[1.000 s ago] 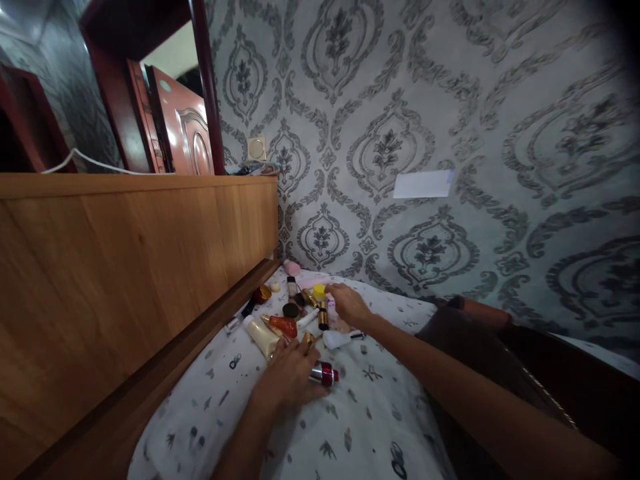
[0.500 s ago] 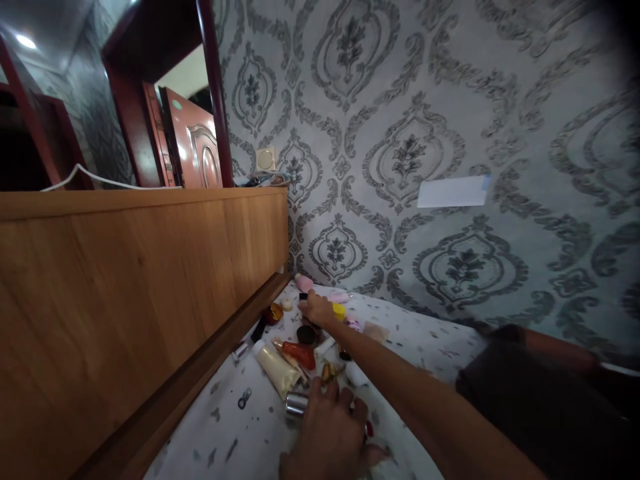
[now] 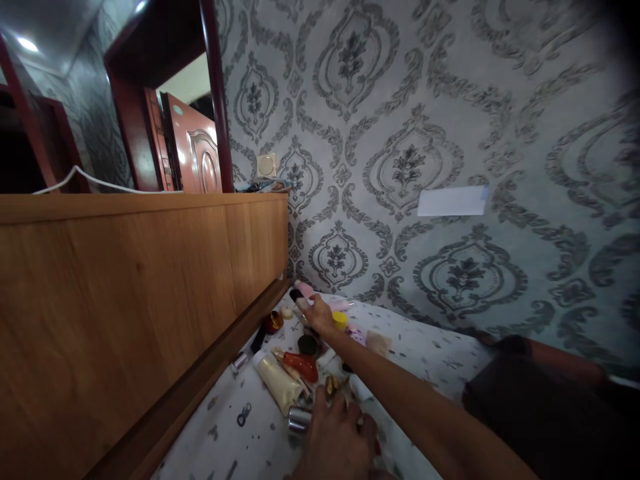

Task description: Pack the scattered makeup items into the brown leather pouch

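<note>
My right hand (image 3: pixel 318 313) reaches to the far end of the patterned white cloth, its fingers closed round a small pale bottle with a black cap (image 3: pixel 296 294). Nearer to me, my left hand (image 3: pixel 340 430) is palm down with bent fingers over a silver cylinder (image 3: pixel 299 420), whose end sticks out on the left. A cream tube (image 3: pixel 277 381), a red-orange bottle (image 3: pixel 301 366) and a dark round lid (image 3: pixel 307 345) lie between the hands. A gold item (image 3: pixel 331 385) is just beyond my left fingertips.
A yellow lid (image 3: pixel 339 320), a pink bottle (image 3: pixel 304 289) and an amber jar (image 3: pixel 273 323) surround the right hand. The wooden panel (image 3: pixel 150 287) borders the cloth on the left, the patterned wall (image 3: pixel 340 193) behind. A dark object (image 3: pixel 530 407) is at right.
The black-capped bottle in my right hand has tilted and now shows more of its length. My left hand stays over the silver cylinder. The view has shifted slightly.
</note>
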`<state>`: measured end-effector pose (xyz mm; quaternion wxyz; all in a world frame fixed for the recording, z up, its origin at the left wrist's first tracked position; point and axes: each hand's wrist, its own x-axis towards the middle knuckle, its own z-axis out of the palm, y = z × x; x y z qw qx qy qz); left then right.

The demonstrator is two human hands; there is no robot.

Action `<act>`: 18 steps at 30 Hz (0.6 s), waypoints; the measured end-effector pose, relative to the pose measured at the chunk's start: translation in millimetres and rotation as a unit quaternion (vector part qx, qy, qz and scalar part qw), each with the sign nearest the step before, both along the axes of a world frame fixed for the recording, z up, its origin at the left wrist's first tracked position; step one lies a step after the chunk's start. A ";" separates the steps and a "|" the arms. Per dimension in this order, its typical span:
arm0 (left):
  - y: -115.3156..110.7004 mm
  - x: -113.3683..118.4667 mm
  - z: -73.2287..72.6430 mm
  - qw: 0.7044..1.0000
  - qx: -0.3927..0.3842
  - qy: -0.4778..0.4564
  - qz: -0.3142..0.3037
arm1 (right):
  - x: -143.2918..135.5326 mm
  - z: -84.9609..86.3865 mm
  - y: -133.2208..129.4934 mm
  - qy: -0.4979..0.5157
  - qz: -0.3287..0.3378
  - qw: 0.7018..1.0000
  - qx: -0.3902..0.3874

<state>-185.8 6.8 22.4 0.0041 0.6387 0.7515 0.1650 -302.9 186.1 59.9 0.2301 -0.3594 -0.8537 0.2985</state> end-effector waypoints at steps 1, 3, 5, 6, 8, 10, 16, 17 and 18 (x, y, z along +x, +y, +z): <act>-0.6 -0.7 -0.2 1.000 0.003 0.000 0.001 | 3.5 1.0 -2.2 0.054 -0.002 0.998 -0.045; -3.0 -2.7 0.6 1.000 0.011 0.001 0.009 | 12.1 3.6 -10.1 0.168 -0.001 0.974 -0.153; -7.2 -5.0 3.2 0.999 0.027 0.001 0.018 | 23.9 7.3 -21.4 0.262 0.019 0.931 -0.254; -9.8 -6.3 5.2 0.999 0.038 0.000 0.022 | 31.2 9.4 -27.7 0.302 0.034 0.904 -0.300; -15.5 -8.8 10.3 0.997 0.074 -0.002 0.028 | 49.1 14.0 -40.0 0.368 0.067 0.846 -0.380; -20.2 -10.8 15.9 0.990 0.135 -0.010 0.025 | 70.5 18.0 -50.5 0.416 0.096 0.789 -0.442; -23.1 -14.9 28.2 0.930 0.341 -0.127 0.053 | 142.1 22.1 -68.5 0.464 0.147 0.658 -0.574; -22.9 -16.0 29.3 0.919 0.350 -0.167 0.066 | 153.4 21.3 -70.6 0.465 0.155 0.636 -0.595; -22.7 -17.2 30.0 0.908 0.354 -0.211 0.079 | 164.3 20.0 -72.9 0.465 0.160 0.619 -0.612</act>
